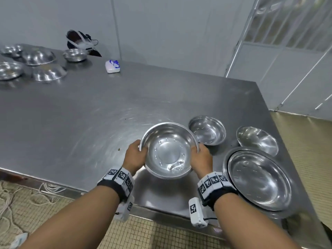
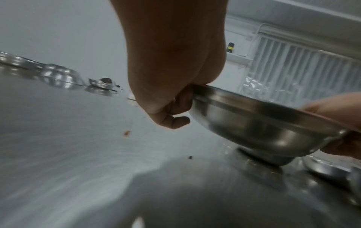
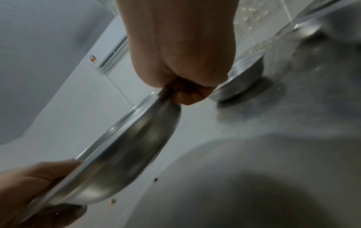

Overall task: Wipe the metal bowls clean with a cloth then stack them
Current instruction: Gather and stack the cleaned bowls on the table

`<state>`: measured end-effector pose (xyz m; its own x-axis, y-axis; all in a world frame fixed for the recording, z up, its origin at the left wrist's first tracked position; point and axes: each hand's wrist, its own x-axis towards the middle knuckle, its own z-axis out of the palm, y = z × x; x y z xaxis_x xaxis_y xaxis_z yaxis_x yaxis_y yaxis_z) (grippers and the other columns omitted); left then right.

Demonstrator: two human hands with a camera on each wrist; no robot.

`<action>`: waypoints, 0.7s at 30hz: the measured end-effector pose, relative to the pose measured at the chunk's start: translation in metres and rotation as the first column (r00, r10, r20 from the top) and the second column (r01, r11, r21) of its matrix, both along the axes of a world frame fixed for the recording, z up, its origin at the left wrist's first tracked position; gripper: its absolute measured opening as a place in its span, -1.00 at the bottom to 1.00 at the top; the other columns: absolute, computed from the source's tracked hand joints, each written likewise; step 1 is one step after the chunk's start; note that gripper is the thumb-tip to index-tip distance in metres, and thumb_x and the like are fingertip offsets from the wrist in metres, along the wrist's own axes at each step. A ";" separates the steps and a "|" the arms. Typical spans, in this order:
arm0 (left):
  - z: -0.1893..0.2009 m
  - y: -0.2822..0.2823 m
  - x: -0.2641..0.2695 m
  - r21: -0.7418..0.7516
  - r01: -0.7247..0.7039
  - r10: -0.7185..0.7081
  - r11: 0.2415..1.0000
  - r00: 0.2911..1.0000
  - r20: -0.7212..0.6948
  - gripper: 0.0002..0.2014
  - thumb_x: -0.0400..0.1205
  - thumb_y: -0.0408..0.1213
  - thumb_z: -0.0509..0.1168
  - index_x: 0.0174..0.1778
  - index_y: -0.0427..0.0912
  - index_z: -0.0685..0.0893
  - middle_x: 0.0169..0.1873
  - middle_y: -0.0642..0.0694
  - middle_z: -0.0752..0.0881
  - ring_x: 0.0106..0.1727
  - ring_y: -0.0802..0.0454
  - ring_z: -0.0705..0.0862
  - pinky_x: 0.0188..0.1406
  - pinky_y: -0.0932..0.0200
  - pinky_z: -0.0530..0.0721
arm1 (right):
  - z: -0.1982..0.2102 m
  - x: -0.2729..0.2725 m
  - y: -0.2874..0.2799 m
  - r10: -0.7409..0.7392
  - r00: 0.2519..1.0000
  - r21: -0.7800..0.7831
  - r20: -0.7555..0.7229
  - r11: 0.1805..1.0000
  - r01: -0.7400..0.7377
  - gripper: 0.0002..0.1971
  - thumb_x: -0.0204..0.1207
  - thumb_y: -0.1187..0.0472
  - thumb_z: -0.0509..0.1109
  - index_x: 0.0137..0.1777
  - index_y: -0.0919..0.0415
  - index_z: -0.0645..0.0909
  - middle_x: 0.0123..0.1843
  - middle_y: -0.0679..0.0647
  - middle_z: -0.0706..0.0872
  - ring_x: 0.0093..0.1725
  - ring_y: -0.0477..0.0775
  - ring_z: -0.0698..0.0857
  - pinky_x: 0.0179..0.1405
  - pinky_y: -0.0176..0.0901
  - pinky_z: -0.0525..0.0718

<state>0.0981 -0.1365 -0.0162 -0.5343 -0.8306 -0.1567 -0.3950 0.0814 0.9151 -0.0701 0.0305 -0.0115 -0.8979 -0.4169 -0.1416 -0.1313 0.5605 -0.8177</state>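
Gripped at nine o'clock by the left hand (image 1: 135, 155) and at three o'clock by the right hand (image 1: 200, 157), a metal bowl (image 1: 168, 150) is held above the steel table (image 1: 89, 112). No writing can be read. Grey wall panels (image 1: 161, 24) are seen at twelve o'clock.

No readable text from where I'm watching. The wristbands (image 1: 120, 177) carry black-and-white square code markers, patterns only, no letters or numbers. The white packet (image 1: 112, 66) at the back of the tabletop (image 1: 89, 108) has blue print, too blurred for me to make out. A small red-and-white sticker (image 3: 93, 59) on the wall is illegible too.
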 end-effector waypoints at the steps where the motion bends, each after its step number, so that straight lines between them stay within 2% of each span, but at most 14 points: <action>1: 0.005 0.011 -0.015 -0.011 0.031 -0.031 0.999 0.999 -0.005 -0.84 0.76 -0.24 0.31 -0.13 -0.05 0.72 -0.26 -0.10 0.81 -0.28 -0.09 0.75 -0.32 0.08 0.65 | 0.002 -0.010 0.015 -0.025 1.000 -0.004 -0.003 1.000 0.025 -0.74 0.75 0.02 0.17 0.10 0.10 0.66 0.01 0.06 0.76 0.00 0.17 0.72 0.06 0.08 0.70; 3: 0.012 0.036 -0.047 -0.030 0.093 -0.094 0.995 0.995 -0.015 -0.82 0.77 -0.24 0.30 -0.14 -0.07 0.71 -0.26 -0.08 0.80 -0.29 -0.03 0.73 -0.36 0.18 0.59 | 0.007 -0.032 0.049 -0.072 0.997 0.015 -0.024 0.997 0.072 -0.74 0.78 0.05 0.17 0.08 0.15 0.64 -0.05 0.08 0.72 -0.07 0.16 0.69 -0.08 -0.02 0.59; 5: 0.017 0.062 -0.078 -0.049 0.156 -0.158 0.986 0.987 -0.027 -0.82 0.77 -0.25 0.29 -0.15 -0.10 0.71 -0.26 -0.08 0.78 -0.28 -0.03 0.72 -0.36 0.18 0.59 | 0.011 -0.051 0.084 -0.120 0.991 0.034 -0.059 0.992 0.122 -0.74 0.79 0.06 0.18 0.05 0.20 0.62 -0.10 0.09 0.68 -0.10 0.19 0.64 -0.13 -0.07 0.47; 7: 0.021 0.088 -0.107 -0.054 0.211 -0.213 0.976 0.976 -0.036 -0.83 0.76 -0.26 0.28 -0.13 -0.09 0.72 -0.25 -0.09 0.80 -0.25 -0.07 0.75 -0.34 0.12 0.64 | 0.014 -0.070 0.119 -0.168 0.983 0.016 -0.067 0.985 0.170 -0.76 0.80 0.07 0.19 0.03 0.18 0.60 -0.09 0.07 0.68 -0.07 0.19 0.66 -0.13 -0.09 0.47; 8: 0.020 0.100 -0.121 -0.055 0.239 -0.241 0.970 0.969 -0.047 -0.83 0.76 -0.26 0.27 -0.10 -0.07 0.74 -0.23 -0.09 0.81 -0.22 -0.08 0.79 -0.31 0.08 0.69 | 0.015 -0.079 0.136 -0.188 0.980 0.008 -0.067 0.982 0.189 -0.77 0.80 0.07 0.18 0.03 0.15 0.60 -0.10 0.05 0.68 -0.06 0.17 0.69 -0.20 -0.11 0.49; 10: 0.022 0.125 -0.146 -0.065 0.295 -0.299 0.953 0.953 -0.054 -0.82 0.76 -0.23 0.25 -0.04 0.00 0.76 -0.19 -0.08 0.84 -0.17 -0.12 0.84 -0.20 -0.08 0.83 | 0.020 -0.096 0.168 -0.226 0.971 0.010 -0.073 0.974 0.228 -0.81 0.81 0.06 0.17 0.06 0.10 0.56 -0.12 -0.01 0.67 -0.12 0.04 0.69 -0.35 -0.21 0.45; 11: 0.024 0.137 -0.158 -0.079 0.318 -0.322 0.945 0.946 -0.047 -0.82 0.75 -0.22 0.24 -0.01 0.01 0.77 -0.18 -0.08 0.84 -0.15 -0.12 0.85 -0.13 -0.15 0.86 | 0.021 -0.103 0.182 -0.244 0.967 0.020 -0.076 0.969 0.246 -0.82 0.81 0.05 0.16 0.10 0.08 0.55 -0.10 -0.01 0.67 -0.15 -0.03 0.67 -0.36 -0.23 0.45; 14: 0.019 0.169 -0.190 -0.115 0.382 -0.385 0.917 0.923 -0.002 -0.85 0.77 -0.26 0.24 0.05 -0.03 0.74 -0.17 -0.08 0.83 -0.13 -0.09 0.83 -0.03 -0.18 0.85 | 0.015 -0.126 0.222 -0.271 0.957 0.086 -0.101 0.956 0.280 -0.72 0.80 -0.01 0.14 0.23 0.11 0.61 -0.01 0.04 0.72 -0.07 0.09 0.70 -0.12 -0.08 0.60; 17: 0.009 0.195 -0.214 -0.162 0.452 -0.435 0.877 0.891 0.130 -0.86 0.76 -0.23 0.24 0.07 -0.14 0.70 -0.14 -0.13 0.81 -0.09 -0.15 0.81 0.04 -0.22 0.82 | 0.003 -0.145 0.253 -0.276 0.958 0.161 -0.083 0.945 0.286 -0.67 0.81 0.00 0.12 0.28 0.17 0.61 0.07 0.13 0.74 0.03 0.20 0.70 0.01 0.04 0.65; 19: 0.002 0.207 -0.223 -0.216 0.488 -0.435 0.846 0.865 0.250 -0.85 0.75 -0.23 0.25 0.06 -0.21 0.67 -0.11 -0.18 0.79 -0.05 -0.22 0.78 0.06 -0.19 0.79 | -0.005 -0.153 0.269 -0.261 0.961 0.236 -0.090 0.932 0.276 -0.67 0.81 0.02 0.11 0.30 0.21 0.58 0.15 0.20 0.73 0.10 0.27 0.70 0.03 0.02 0.62; 21: -0.006 0.215 -0.227 -0.269 0.519 -0.427 0.811 0.840 0.333 -0.89 0.73 -0.23 0.25 0.03 -0.18 0.64 -0.13 -0.15 0.77 -0.07 -0.22 0.76 0.02 -0.15 0.78 | -0.012 -0.159 0.278 -0.230 0.967 0.312 -0.109 0.916 0.253 -0.66 0.80 0.05 0.11 0.40 0.20 0.53 0.16 0.22 0.73 0.11 0.29 0.69 -0.04 -0.02 0.55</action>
<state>-0.1288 0.0788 -0.0221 -0.8559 -0.5081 -0.0964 -0.4321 0.5999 0.6734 -0.2292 0.3089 -0.0237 -0.9777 -0.1285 -0.1663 -0.0078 0.8129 -0.5823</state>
